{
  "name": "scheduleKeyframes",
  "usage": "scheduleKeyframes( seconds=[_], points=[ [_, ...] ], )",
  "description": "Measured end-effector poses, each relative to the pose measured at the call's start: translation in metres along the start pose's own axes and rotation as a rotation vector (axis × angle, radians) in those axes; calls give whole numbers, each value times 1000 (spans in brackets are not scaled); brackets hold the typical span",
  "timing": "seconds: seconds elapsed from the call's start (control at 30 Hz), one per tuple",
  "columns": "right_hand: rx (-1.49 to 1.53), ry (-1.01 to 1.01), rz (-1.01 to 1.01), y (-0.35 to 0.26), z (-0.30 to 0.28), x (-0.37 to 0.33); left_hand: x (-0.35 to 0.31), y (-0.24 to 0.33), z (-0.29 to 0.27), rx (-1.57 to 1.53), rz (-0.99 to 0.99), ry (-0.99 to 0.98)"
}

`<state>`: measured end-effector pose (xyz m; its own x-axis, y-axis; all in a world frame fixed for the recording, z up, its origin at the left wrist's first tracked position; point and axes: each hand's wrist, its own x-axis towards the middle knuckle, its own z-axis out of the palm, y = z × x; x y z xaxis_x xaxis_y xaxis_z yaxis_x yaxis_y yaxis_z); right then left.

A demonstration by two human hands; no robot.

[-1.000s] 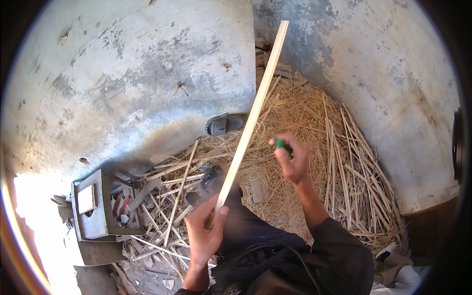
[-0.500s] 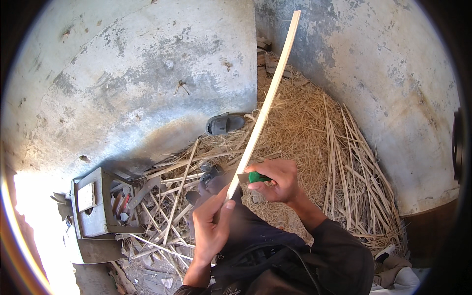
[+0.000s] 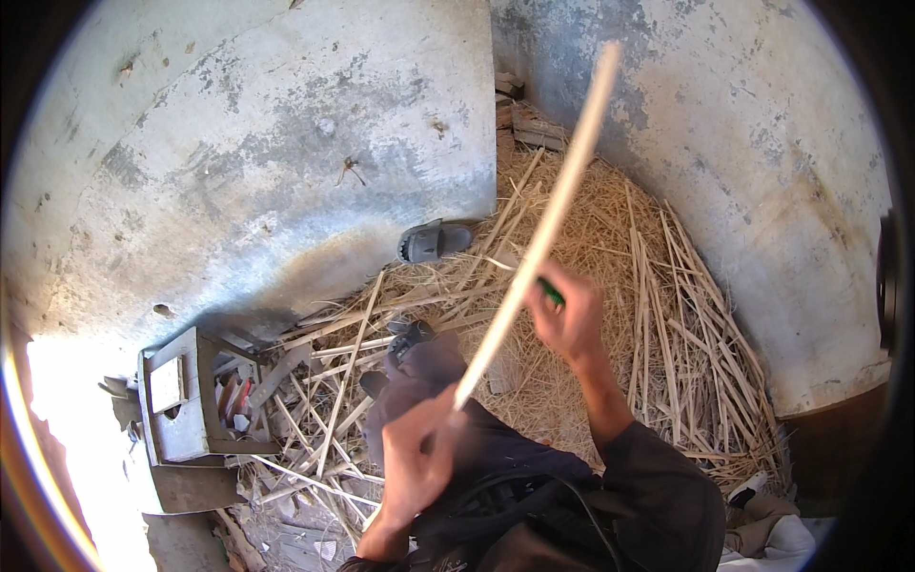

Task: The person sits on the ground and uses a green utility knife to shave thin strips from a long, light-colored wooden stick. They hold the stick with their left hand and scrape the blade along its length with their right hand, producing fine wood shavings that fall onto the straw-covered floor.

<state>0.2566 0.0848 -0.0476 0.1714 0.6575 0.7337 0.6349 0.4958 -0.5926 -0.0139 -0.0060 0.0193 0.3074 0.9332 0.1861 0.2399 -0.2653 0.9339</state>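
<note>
A long pale wooden strip [image 3: 548,224] slants up and away to the right, blurred by motion. My left hand [image 3: 416,453] is closed around its near end, above my lap. Farther up the strip, on its right side, my right hand [image 3: 574,315] grips a knife by its green handle [image 3: 551,293]. The knife's blade shows in the earlier frame but now cannot be made out behind the strip. A thin pale curl [image 3: 498,263], apparently a shaving, sticks out to the left of the strip near the knife.
Shavings [image 3: 581,224] cover the floor in front of me. Loose thin sticks [image 3: 705,334] lie along the right wall, and more lie at the left beside a worn box-like stand [image 3: 181,391]. A dark sandal [image 3: 435,241] rests against the left wall [image 3: 286,143].
My right hand with the knife has moved up and away along the strip. The strip's far end has swung right and slightly down. My left hand keeps its hold, slightly lower.
</note>
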Motion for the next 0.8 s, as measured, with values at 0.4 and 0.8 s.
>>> scheduleKeyframes(
  seconds=[0.4, 0.8],
  points=[
    [194, -166, -75, -27, -10, -6, 11, -10, 1, -2, -43, 123],
    [129, -188, -212, -63, -6, -3, 9, -6, 5, 56, 6, 105]
  ],
)
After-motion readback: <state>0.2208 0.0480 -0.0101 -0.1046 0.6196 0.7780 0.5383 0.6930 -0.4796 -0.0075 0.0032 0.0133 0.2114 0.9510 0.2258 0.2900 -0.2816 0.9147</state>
